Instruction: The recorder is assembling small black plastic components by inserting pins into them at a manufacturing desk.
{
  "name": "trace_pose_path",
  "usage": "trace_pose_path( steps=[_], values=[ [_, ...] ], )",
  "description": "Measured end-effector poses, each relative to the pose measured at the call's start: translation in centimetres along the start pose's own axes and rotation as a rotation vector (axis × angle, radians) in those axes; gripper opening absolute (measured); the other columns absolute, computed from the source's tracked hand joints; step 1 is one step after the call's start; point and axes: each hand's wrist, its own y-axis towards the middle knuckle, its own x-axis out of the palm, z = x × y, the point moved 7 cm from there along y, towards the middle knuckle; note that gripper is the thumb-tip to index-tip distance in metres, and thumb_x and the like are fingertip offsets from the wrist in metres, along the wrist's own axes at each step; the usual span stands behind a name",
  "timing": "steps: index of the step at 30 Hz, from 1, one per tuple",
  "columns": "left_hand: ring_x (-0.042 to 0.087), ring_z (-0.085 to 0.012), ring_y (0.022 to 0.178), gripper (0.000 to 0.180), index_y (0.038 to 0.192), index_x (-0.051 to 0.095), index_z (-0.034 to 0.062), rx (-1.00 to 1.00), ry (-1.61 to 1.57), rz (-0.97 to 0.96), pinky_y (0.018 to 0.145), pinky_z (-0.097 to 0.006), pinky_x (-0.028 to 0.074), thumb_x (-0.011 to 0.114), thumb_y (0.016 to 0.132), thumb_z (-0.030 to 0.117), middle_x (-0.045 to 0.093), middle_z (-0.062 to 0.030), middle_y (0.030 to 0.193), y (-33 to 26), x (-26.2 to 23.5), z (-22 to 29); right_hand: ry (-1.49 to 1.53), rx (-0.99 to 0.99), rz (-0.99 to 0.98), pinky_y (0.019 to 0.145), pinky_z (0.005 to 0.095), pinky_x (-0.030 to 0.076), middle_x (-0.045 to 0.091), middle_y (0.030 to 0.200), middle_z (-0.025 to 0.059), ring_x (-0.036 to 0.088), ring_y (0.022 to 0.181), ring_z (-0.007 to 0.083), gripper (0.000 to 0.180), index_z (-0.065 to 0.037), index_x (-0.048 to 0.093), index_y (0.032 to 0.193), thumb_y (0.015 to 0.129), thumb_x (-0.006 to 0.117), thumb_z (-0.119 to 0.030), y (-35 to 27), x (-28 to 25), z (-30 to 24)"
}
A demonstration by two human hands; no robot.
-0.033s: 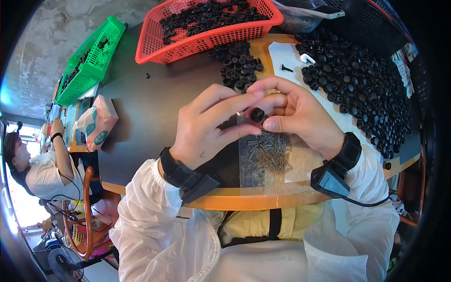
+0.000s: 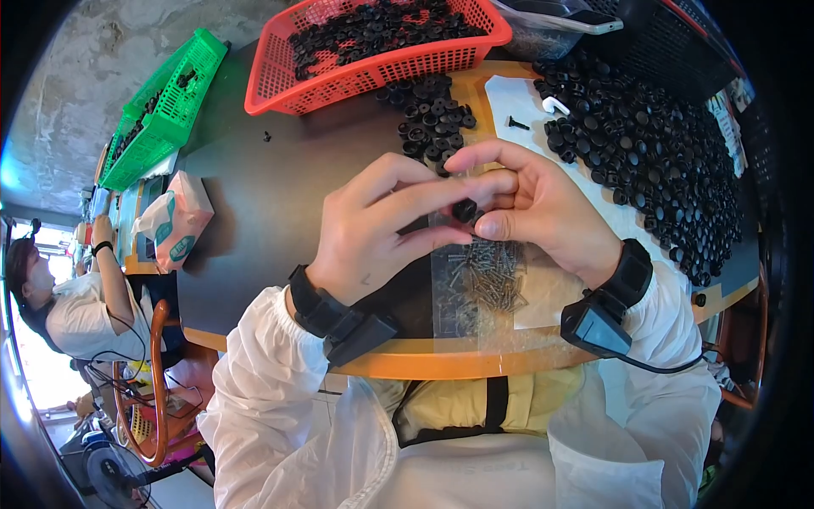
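A small round black plastic part [image 2: 464, 210] is held up over the table between my two hands. The thumb and bent fingers of my right hand [image 2: 538, 204] are closed on it. My left hand [image 2: 365, 225] reaches in from the other side, its fingers and thumb pinched around the same part; the exact contact of its fingertips is partly hidden. Below the hands, a heap of metal screws [image 2: 496, 276] lies on a clear plastic sheet [image 2: 449, 318]. Just beyond my fingers sit several loose black ring-shaped parts [image 2: 437, 114].
A red basket [image 2: 381, 64] of black parts stands at the back, a green basket [image 2: 182, 93] at far left. A big pile of black caps [image 2: 644, 161] covers the right. A tissue pack [image 2: 182, 220] lies left, near a seated person [image 2: 85, 314]. A phone [image 2: 593, 21] rests on a container.
My left fingers have shifted very slightly against the black part, which now shows a little less. All else stays in place.
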Motion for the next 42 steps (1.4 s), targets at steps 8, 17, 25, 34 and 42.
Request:
trace_pose_path(
  steps=[8,17,25,34,42],
  values=[
    [0.061,-0.0158,0.068,0.039,0.099,0.075,0.0125,0.104,0.037,0.027,0.058,-0.028,0.050,0.084,0.061,0.008,0.059,-0.0013,0.082,-0.2,-0.2,0.1,-0.049,-0.014,-0.044,0.087,0.0250,0.052,0.066,0.103,0.0068,0.063,0.097,0.0116,0.046,-0.002,0.051,0.127,0.084,0.066,0.006,-0.1,0.4,0.2],
    [0.062,-0.0166,0.063,0.035,0.094,0.074,0.0110,0.150,0.092,0.026,0.055,-0.029,0.050,0.082,0.060,0.006,0.060,-0.0008,0.077,-0.5,0.0,0.5,-0.135,-0.033,-0.016,0.087,0.0267,0.054,0.066,0.104,0.0090,0.065,0.096,0.0140,0.042,-0.001,0.053,0.122,0.083,0.061,0.012,-0.4,0.9,-0.3],
    [0.061,-0.0146,0.060,0.036,0.094,0.075,0.0095,0.187,0.177,-0.027,0.052,-0.027,0.049,0.082,0.060,-0.001,0.059,-0.0009,0.078,-0.9,0.7,1.3,-0.112,-0.017,0.032,0.080,0.0262,0.055,0.067,0.098,0.0090,0.067,0.090,0.0151,0.032,0.001,0.057,0.110,0.081,0.059,0.015,-0.4,0.6,0.5],
    [0.058,-0.0142,0.067,0.044,0.110,0.071,0.0092,0.144,0.091,0.057,0.057,-0.026,0.048,0.083,0.068,0.007,0.057,-0.0029,0.085,-0.6,-0.3,0.8,-0.682,-0.322,0.066,0.085,0.0302,0.051,0.069,0.104,0.0059,0.066,0.095,0.0147,0.045,-0.003,0.062,0.116,0.073,0.075,0.001,-0.8,0.2,-3.5],
    [0.054,-0.0112,0.071,0.039,0.116,0.066,0.0071,-0.040,-0.049,0.109,0.063,-0.024,0.048,0.076,0.078,0.002,0.056,-0.0037,0.093,-0.5,-1.1,-0.9,-1.881,-0.676,0.815,0.095,0.0407,0.046,0.065,0.115,0.0109,0.057,0.112,0.0327,0.030,-0.014,0.068,0.113,0.083,0.067,-0.012,-4.2,-9.4,-10.9]
  ],
)
